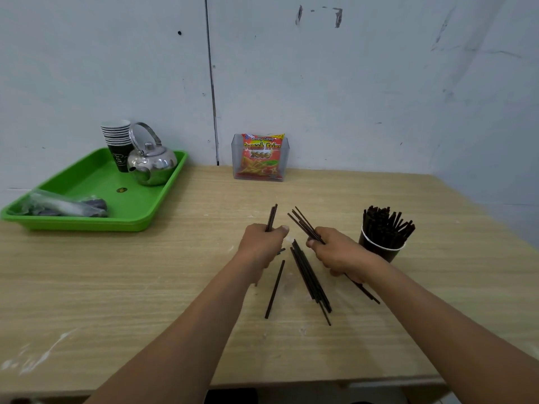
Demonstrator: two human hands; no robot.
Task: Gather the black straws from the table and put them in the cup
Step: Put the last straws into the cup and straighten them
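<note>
My left hand (261,246) grips a small bundle of black straws (271,217) that stick up past the fist. A fanned bundle of black straws (303,224) is held in my right hand (339,253), their tips pointing up-left and their tails showing behind the wrist. Between my hands a loose pile of black straws (310,279) lies on the wooden table (145,287), with a single straw (275,288) to its left. To the right of my right hand stands the dark paper cup (379,249), filled with several upright black straws.
A green tray (96,182) at the back left holds a stack of paper cups (118,144), a steel kettle (151,164) and a plastic bag. A clear holder with a red snack packet (261,157) stands against the wall. The table's front edge is near me.
</note>
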